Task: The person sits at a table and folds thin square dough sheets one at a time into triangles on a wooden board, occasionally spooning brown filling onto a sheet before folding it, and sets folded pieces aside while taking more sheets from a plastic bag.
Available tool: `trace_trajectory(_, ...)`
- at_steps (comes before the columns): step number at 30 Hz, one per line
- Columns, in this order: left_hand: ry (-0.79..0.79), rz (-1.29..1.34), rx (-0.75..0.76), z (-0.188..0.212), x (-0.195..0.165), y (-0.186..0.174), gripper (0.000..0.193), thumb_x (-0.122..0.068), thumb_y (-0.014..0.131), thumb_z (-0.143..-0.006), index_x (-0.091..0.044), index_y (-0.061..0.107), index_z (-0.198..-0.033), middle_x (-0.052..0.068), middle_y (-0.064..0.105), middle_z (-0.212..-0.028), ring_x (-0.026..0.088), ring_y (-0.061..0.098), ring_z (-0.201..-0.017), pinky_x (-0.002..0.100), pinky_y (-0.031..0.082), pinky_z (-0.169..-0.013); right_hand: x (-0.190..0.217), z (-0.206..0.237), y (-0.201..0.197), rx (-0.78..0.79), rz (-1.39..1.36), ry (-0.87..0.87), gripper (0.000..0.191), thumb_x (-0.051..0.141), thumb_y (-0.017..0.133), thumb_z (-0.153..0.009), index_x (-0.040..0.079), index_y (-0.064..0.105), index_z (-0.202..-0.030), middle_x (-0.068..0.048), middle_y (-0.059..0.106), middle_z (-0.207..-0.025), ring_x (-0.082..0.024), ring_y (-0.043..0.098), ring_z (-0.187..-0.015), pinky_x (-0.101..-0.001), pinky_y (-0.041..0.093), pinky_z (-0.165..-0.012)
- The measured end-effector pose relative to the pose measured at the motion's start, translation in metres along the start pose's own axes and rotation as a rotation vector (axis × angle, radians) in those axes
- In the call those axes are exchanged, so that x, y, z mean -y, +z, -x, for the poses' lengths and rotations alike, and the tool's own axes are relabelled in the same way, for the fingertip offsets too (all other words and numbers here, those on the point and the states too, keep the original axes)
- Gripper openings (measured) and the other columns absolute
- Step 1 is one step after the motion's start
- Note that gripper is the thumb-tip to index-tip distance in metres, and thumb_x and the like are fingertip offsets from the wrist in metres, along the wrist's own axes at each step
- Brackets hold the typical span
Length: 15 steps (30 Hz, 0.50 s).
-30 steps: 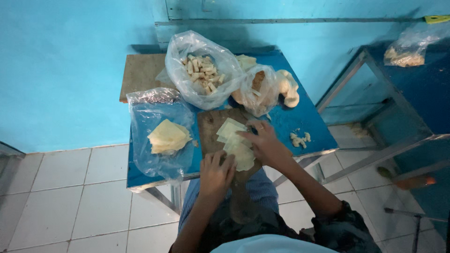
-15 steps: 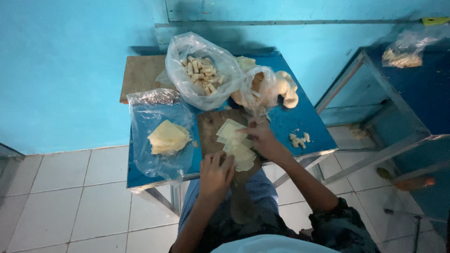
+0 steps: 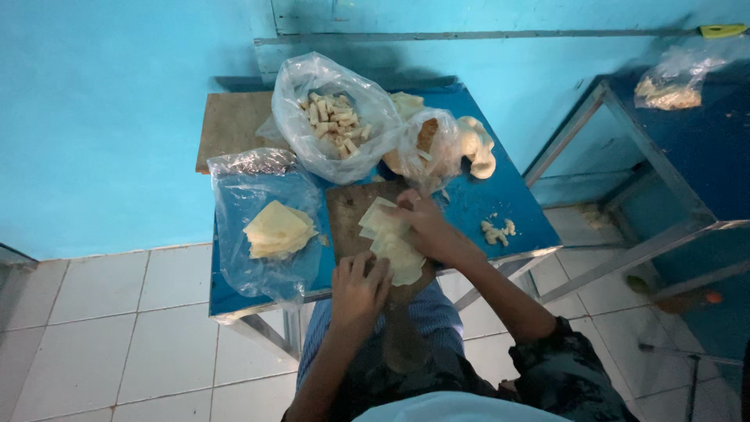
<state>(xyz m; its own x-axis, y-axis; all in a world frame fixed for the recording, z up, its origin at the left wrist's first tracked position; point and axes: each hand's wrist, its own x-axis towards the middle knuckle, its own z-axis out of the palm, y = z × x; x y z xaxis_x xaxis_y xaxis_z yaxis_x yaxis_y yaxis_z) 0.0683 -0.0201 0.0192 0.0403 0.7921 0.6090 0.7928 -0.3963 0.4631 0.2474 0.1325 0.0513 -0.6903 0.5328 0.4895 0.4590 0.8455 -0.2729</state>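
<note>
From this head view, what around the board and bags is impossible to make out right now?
- Wooden board: the near end is hidden under the left hand and the pale sheets.
- Right hand: fingertips are tucked into the sheets, so the grip is unclear.
- Middle bag: glare blurs its contents.
- Far-right bag: too small and dim to identify.

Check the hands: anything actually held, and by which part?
Nothing is lifted. The right hand presses flat on the pale sheets lying on the wooden board; the left hand rests at the stack's near edge. Whether either grip pinches a sheet cannot be told.
</note>
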Motion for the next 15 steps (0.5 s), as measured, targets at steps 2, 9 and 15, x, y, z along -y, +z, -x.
trace_trajectory(2, 0.009, -0.006, -0.014, 0.001, 0.0, 0.0, 0.029, -0.019, 0.071, -0.091, -0.008, 0.073, -0.117, 0.015, 0.064, -0.12, 0.036, 0.056, -0.109, 0.049, 0.045, -0.09, 0.003, -0.005, 0.007, 0.018, 0.112, -0.004, 0.059, 0.004, 0.073, -0.074, 0.023, 0.071, -0.13, -0.011, 0.056, -0.115, -0.036, 0.051, -0.11, -0.0481, 0.045, -0.089)
trace_trajectory(9, 0.03, -0.032, -0.015, 0.003, 0.001, 0.002, 0.029, -0.019, 0.071, -0.091, -0.006, 0.073, -0.117, 0.015, 0.063, -0.12, 0.035, 0.056, -0.109, 0.05, 0.045, -0.089, 0.015, -0.003, 0.017, 0.015, 0.681, -0.082, 0.054, 0.018, 0.068, -0.08, 0.02, 0.067, -0.134, -0.009, 0.057, -0.117, -0.028, 0.053, -0.108, -0.051, 0.042, -0.076)
trace_trajectory(15, 0.042, -0.003, -0.044, 0.003, 0.002, 0.002, 0.03, -0.019, 0.072, -0.09, -0.007, 0.073, -0.117, 0.013, 0.063, -0.119, 0.035, 0.057, -0.108, 0.049, 0.046, -0.088, 0.011, -0.004, 0.021, 0.093, 0.876, -0.185, 0.044, 0.017, 0.067, -0.09, 0.001, 0.064, -0.13, -0.011, 0.057, -0.122, -0.028, 0.054, -0.114, -0.0492, 0.043, -0.078)
